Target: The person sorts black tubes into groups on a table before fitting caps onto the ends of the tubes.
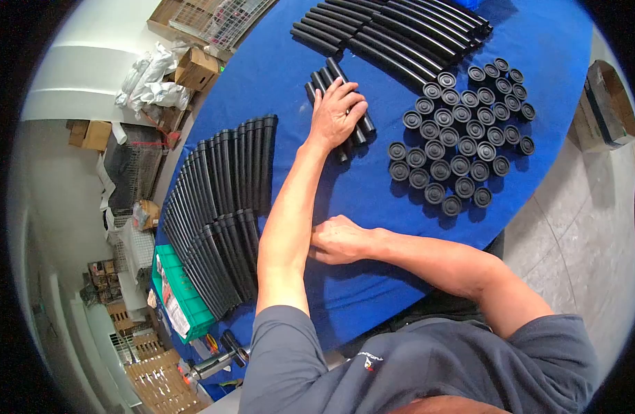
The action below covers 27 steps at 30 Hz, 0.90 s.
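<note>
My left hand [335, 116] reaches forward over a small group of black tubes [364, 123]. Its fingers and thumb curve across the tubes from above and hide their middles. Nearer my body, my right hand [342, 239] is closed low over the blue cloth, its fingertips partly hidden behind my left forearm. What it holds, if anything, does not show. To the left of my left arm lie rows of black tubes with wider ends [224, 172], fanned side by side. Right of my left hand stand many round black ringed caps or tube ends [460, 164].
More long black tubes [400, 41] lie at the table's far side. A green crate [167, 272] and a shiny metal cylinder [212, 366] sit at the left edge. The blue cloth [373, 200] covers the table. Cardboard boxes [197, 69] stand beyond it.
</note>
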Tool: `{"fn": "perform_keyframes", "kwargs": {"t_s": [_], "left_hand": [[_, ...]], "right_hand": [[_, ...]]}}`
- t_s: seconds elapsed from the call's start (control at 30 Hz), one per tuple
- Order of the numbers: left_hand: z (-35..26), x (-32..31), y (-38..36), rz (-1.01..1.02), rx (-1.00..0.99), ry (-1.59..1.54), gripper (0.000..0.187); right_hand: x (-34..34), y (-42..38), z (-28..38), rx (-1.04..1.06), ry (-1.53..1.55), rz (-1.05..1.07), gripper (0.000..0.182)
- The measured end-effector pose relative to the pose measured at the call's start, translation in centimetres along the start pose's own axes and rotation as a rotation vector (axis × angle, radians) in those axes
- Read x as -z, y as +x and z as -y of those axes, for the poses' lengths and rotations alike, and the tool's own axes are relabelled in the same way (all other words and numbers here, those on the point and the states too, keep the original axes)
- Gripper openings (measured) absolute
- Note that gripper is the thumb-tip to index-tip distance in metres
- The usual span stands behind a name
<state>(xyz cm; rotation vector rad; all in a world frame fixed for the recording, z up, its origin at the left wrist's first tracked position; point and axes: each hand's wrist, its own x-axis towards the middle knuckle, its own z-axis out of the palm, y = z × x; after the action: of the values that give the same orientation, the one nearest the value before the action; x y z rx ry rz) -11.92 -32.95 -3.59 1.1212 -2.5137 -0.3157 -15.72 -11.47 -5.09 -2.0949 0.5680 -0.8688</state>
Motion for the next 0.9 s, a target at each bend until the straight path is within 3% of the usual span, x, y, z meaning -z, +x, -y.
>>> {"fn": "perform_keyframes", "kwargs": {"t_s": [0.07, 0.23, 0.3, 0.37, 0.47, 0.57, 0.77, 0.9], "left_hand": [[0.1, 0.7, -1.3, 0.023, -0.017, -0.022, 0.03], [-0.3, 1.7, -2.8, 0.019, 0.069, 0.074, 0.039], [-1.1, 1.3, -2.7, -0.034, 0.3, 0.089, 0.064], [-1.8, 0.9, -2.5, -0.037, 0.385, 0.065, 0.07], [-2.1, 0.2, -2.3, -0.043, 0.361, 0.062, 0.07], [-2.2, 0.4, -3.6, -0.037, 0.28, 0.071, 0.067], [-4.2, 1.7, -10.1, -0.063, 0.277, 0.09, 0.065], [-5.6, 1.6, -15.4, -0.065, 0.323, 0.113, 0.065]], "right_hand": [[0.6, -0.3, 0.7, 0.077, 0.019, 0.097, 0.023], [1.5, -0.1, 1.2, 0.038, -0.017, 0.198, 0.028], [1.3, -0.2, 1.4, 0.043, -0.017, 0.209, 0.029], [1.1, -0.3, 1.6, 0.07, -0.002, 0.186, 0.031], [0.9, 0.1, 0.9, 0.161, 0.436, 0.343, 0.033], [4.0, 0.2, 2.1, -0.057, 0.859, 0.685, 0.034], [6.3, -0.4, 0.0, -0.037, 1.101, 0.682, 0.035], [6.9, -0.9, -1.2, -0.05, 1.238, 0.492, 0.045]]}}
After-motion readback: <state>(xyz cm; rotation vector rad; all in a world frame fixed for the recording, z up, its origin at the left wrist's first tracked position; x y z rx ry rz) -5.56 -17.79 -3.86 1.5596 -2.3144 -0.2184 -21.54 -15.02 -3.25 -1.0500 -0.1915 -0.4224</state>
